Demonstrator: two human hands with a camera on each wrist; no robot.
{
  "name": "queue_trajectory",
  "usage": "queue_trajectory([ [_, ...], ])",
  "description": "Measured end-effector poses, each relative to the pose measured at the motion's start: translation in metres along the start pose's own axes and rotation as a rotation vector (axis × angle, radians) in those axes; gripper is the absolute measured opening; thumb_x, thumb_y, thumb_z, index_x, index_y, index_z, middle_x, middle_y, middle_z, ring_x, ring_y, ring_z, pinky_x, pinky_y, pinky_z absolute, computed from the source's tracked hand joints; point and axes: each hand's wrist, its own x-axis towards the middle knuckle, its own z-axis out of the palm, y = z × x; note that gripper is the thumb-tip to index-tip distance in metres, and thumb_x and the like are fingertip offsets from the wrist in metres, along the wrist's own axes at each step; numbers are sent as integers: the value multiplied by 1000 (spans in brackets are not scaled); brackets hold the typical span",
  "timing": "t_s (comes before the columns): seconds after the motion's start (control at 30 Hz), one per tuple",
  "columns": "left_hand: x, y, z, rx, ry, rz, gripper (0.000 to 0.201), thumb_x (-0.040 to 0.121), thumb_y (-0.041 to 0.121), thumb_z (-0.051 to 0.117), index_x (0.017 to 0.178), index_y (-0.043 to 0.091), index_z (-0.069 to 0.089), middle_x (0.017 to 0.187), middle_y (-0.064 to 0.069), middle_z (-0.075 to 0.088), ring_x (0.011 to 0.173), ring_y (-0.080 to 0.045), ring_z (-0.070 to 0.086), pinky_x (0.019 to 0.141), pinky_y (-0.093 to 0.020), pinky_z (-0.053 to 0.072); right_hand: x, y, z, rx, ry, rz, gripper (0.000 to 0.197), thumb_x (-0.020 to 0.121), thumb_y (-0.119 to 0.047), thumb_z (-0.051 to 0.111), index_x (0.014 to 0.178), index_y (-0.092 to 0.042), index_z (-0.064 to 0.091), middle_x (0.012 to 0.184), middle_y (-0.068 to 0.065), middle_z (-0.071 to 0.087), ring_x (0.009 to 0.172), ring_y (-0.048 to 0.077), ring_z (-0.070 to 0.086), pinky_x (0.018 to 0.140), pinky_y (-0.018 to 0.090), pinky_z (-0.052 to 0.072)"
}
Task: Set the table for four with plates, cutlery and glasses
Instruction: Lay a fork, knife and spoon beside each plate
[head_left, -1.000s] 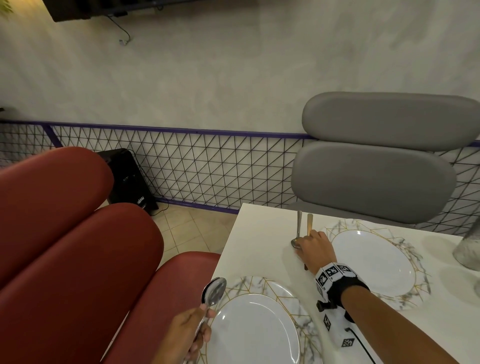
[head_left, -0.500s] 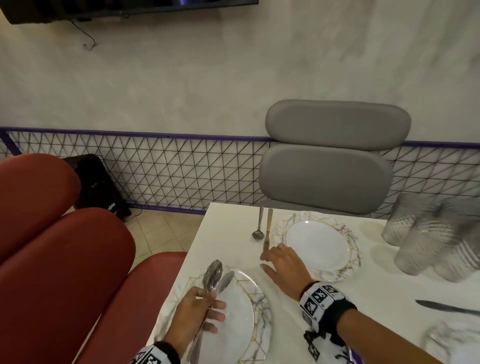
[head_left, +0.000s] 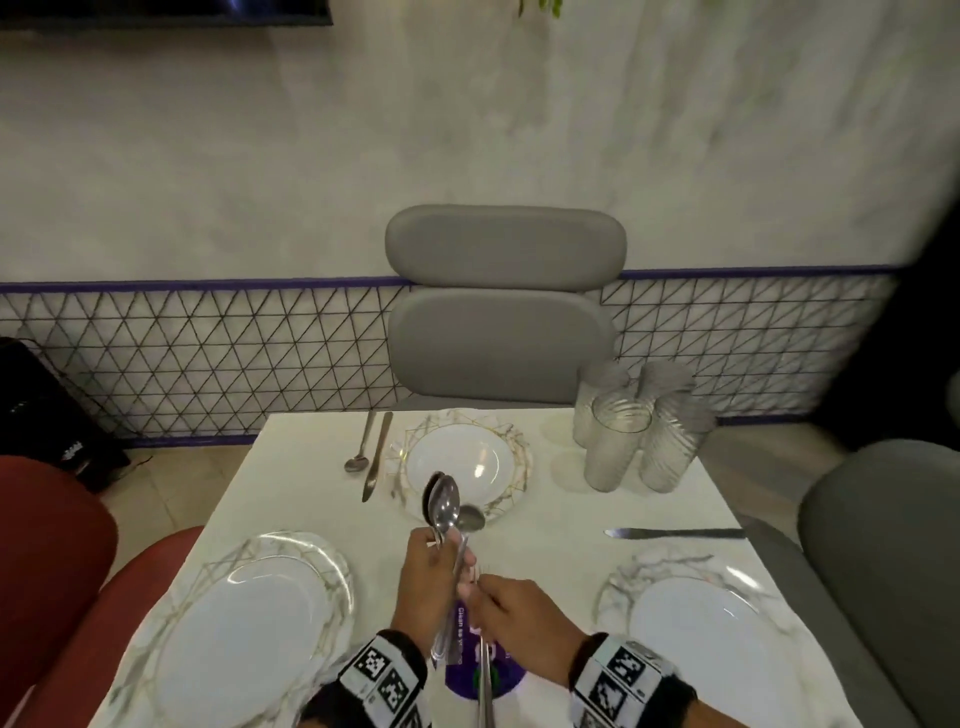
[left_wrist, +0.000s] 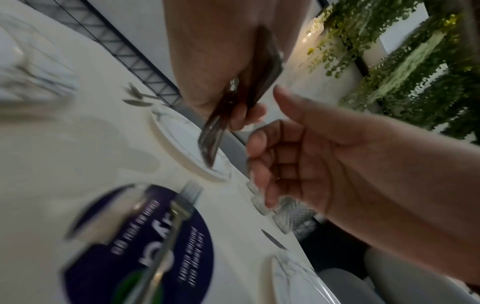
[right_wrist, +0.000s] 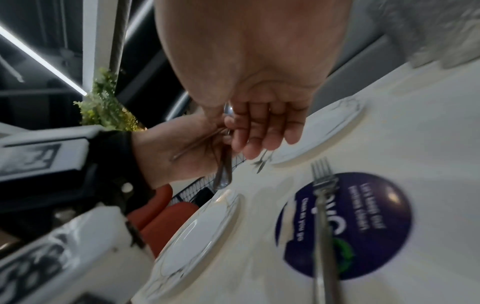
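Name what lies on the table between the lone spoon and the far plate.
A knife lies between the spoon and the far plate, alongside the spoon and close to the plate's rim. The head view shows this most clearly.

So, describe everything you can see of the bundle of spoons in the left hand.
The spoons are shiny silver metal with oval bowls, at least two, overlapping closely. Their bowls point up and away from the person, raised above the white table, in front of the far plate. The left hand grips the handles, which run down through the palm and stick out below it. The right hand is at the handles too, fingers curled; its exact contact is hidden.
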Motion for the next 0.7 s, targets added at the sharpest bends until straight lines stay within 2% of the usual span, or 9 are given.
queue_trajectory([
  [0.03,-1,-1,15,-2,-12,9,16,97,20,46,91,5,46,70,-6,59,51,-8,52,49,-23,46,-7,5,-11,16,7,11,51,81,-70,32,67,-24,48,67,-6,57,67,12,53,70,28,44],
  [0.13,-2,-4,58,32,-29,31,18,97,25,47,95,7,48,74,-3,60,61,-13,51,58,-27,46,-25,23,-42,146,8,44,32,91,-48,44,69,-25,47,65,-8,56,64,8,53,68,23,42],
  [0.23,-3,-9,98,20,-30,17,18,97,27,46,93,10,48,73,-4,57,57,-14,49,49,-25,42,-41,42,-68,302,-15,95,18,92,-27,53,77,-20,48,68,-5,59,53,-3,53,56,13,41],
  [0.37,-3,-16,143,31,-84,-3,19,98,28,44,87,13,45,71,-6,53,55,-15,47,53,-28,43,-56,62,-88,414,59,143,21,87,2,48,74,-13,45,60,3,56,42,0,53,48,14,42],
  [0.43,-6,-17,161,48,-111,11,17,98,28,42,89,13,44,71,-4,55,57,-15,49,56,-29,46,-63,71,-96,441,105,160,19,87,3,48,74,-11,43,59,3,57,42,5,55,50,18,47],
  [0.53,-6,-17,178,102,-105,53,13,99,26,40,93,15,43,77,0,61,68,-14,55,69,-28,48,-73,83,-110,577,159,203,17,87,1,50,76,-8,42,64,10,61,46,14,58,50,25,51],
  [0.6,-4,-19,185,126,-120,69,12,100,25,38,96,16,43,82,1,65,74,-13,58,67,-24,45,-79,90,-120,594,194,199,19,86,3,50,75,-9,40,69,14,64,44,17,54,45,25,46],
  [0.7,1,-22,191,138,-113,46,9,100,24,37,92,23,40,91,-4,70,71,-12,56,60,-23,41,-84,106,-138,454,262,157,24,82,7,51,70,-10,38,71,16,63,44,16,48,44,22,38],
])
